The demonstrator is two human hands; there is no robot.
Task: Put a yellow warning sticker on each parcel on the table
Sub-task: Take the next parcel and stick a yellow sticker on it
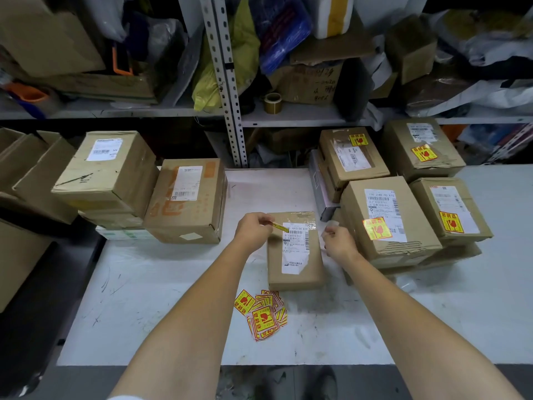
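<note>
On the white table (173,284), four stickered parcels sit right, two bare ones left; the small parcel (294,252) lies centre; the left hand (252,229) pinches a yellow warning sticker (280,226) edge-on above its shipping label (295,248), risking covering the barcode; the right hand (337,241) pinches something pale, likely backing; "100 J182-00 X15" reads nearby.

Bare table (178,284) between parcel stacks (184,200)
</note>
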